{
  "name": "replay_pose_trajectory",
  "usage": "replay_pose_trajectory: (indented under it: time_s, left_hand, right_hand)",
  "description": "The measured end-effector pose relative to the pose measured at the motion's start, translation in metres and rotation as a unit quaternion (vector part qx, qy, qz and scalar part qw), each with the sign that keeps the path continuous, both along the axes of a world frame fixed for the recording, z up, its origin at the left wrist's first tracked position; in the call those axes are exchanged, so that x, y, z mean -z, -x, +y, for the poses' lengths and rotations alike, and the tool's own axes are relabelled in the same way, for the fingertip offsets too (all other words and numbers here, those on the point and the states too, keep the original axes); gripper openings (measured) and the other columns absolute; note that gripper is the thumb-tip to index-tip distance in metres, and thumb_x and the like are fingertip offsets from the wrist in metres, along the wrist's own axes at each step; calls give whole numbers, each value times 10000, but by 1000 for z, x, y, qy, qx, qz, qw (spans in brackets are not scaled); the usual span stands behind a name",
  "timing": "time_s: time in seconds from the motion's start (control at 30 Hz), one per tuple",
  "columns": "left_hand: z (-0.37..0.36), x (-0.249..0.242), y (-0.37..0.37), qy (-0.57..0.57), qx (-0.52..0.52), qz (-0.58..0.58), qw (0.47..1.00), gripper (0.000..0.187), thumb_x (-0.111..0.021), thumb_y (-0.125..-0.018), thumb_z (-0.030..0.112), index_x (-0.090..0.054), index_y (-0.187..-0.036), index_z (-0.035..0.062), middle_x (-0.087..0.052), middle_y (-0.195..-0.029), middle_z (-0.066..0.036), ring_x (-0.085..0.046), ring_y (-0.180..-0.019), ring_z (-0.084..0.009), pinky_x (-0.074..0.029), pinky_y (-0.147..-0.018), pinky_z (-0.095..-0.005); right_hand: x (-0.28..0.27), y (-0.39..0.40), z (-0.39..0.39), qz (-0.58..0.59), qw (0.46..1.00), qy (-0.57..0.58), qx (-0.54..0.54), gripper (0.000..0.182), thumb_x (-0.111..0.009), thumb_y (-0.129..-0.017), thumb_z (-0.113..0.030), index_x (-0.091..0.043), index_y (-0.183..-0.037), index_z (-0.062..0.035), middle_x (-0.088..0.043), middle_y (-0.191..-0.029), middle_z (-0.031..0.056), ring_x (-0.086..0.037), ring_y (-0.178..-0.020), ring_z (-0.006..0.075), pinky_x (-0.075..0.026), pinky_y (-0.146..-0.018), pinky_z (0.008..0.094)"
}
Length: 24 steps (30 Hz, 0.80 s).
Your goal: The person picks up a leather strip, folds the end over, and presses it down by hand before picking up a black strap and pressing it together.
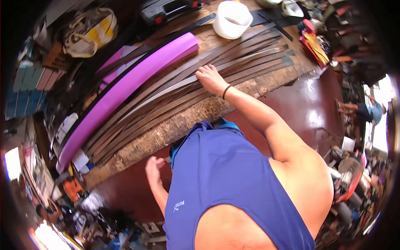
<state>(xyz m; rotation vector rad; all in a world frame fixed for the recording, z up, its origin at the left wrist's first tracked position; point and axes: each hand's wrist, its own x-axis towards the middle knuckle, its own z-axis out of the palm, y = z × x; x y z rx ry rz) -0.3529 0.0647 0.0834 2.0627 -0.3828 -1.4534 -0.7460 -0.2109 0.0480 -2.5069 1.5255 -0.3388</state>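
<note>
Long thin strips (pixel 166 102), mostly brown with one light grey, lie in a loose bundle along the wooden bench (pixel 154 135). My right hand (pixel 211 80) is over the middle of the bundle, its fingers curled round the light grey strip. Lower down, beyond the bench's near edge and close to my body, my left hand (pixel 155 168) hangs with loosely bent fingers and nothing visible in it. A long purple sheet (pixel 129 89) with a black edge lies curved behind the strips.
A white roll (pixel 232 20) stands at the bench's back, near a black case (pixel 168 10). A yellow and red packet (pixel 315 48) lies at the right end. An orange tool (pixel 73 188) is at lower left. Another person (pixel 371 111) is far off at right.
</note>
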Motion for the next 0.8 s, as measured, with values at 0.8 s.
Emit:
replay_pose_trajectory:
  time_s: [0.8]
  left_hand:
    - [-210, -30, -113, 353, 396, -540, 654, 503, -698, -732, 32, -613, -1227, 5, -706, -1019, -210, -661, -988, -410, -469, -920, -499]
  right_hand:
    - [-151, 121, 34, 8, 954, 246, 170, 234, -608, -808, -20, -661, -1023, -95, -679, -1060, 71, -631, -1080, 271, -414, -1033, 458]
